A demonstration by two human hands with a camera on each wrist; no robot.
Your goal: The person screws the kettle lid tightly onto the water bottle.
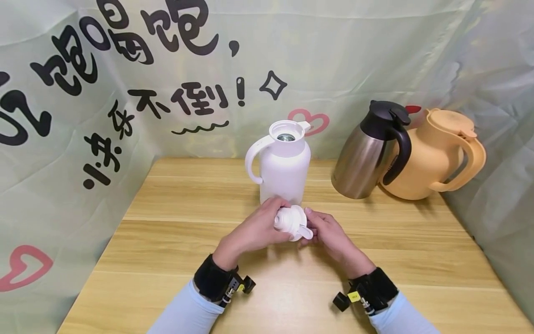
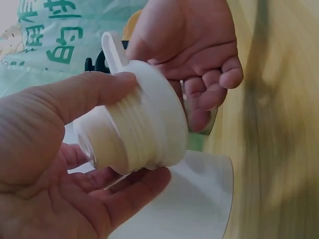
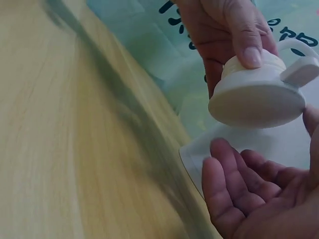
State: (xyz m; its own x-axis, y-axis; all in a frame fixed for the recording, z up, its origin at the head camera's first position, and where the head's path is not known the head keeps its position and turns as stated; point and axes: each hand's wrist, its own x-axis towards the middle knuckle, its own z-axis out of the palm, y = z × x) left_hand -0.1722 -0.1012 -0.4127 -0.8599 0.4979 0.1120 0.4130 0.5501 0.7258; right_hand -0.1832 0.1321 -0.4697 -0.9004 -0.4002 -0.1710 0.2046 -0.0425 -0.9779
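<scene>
A white screw-in flask lid (image 1: pixel 295 221) with a small lever sits between my two hands, in front of the white thermos jug (image 1: pixel 284 174). The left hand (image 1: pixel 260 225) grips the lid round its threaded stopper, as the left wrist view shows with the thumb above and fingers below the lid (image 2: pixel 162 117). My right hand (image 1: pixel 329 234) is on the lid's other side. In the right wrist view its thumb is right at the rim of the lid (image 3: pixel 256 107), while the other fingers of this hand (image 3: pixel 254 196) lie loosely bent below. The jug's mouth is uncovered.
At the back right stand a steel jug (image 1: pixel 359 160) with a black top and handle, and an orange jug (image 1: pixel 434 157) close beside it. A printed cloth (image 1: pixel 217 37) hangs behind the wooden table (image 1: pixel 175 236).
</scene>
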